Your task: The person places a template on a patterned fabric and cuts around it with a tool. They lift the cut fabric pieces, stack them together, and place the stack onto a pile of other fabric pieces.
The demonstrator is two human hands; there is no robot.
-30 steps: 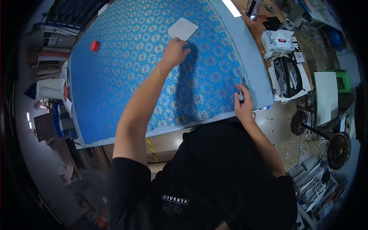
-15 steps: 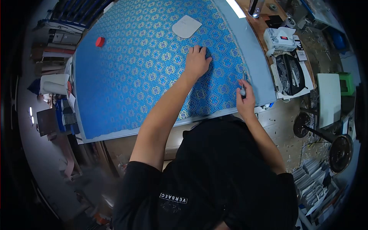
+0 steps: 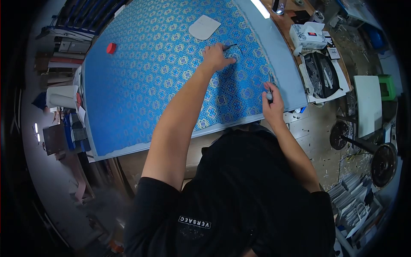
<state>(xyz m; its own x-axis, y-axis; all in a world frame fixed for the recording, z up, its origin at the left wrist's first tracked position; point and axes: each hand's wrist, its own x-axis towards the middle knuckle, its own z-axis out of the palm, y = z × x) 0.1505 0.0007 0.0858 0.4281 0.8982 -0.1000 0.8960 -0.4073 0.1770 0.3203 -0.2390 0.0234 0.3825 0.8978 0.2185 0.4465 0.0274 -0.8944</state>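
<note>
My left hand is over the blue patterned fabric, its thumb stretched away from the fingers. Beside its index finger shows a narrow dark thing with a thin curved line running off it. The fingers touch or nearly touch it; what it is I cannot make out. Just above the hand lies a pale, rounded paper template. At the fabric's right edge, my right hand is closed around a small grey-handled tool with a thin metal tip pointing away from me.
A red round object sits on the fabric at left. Right of the table are a tissue box and a black tray with bits in it. A stand with round black discs and stacked sheets occupy the floor at right.
My left hand has shifted slightly up and left with its thumb turned outward, and more of the dark thing beside it shows. The right hand keeps the tool near the fabric edge.
</note>
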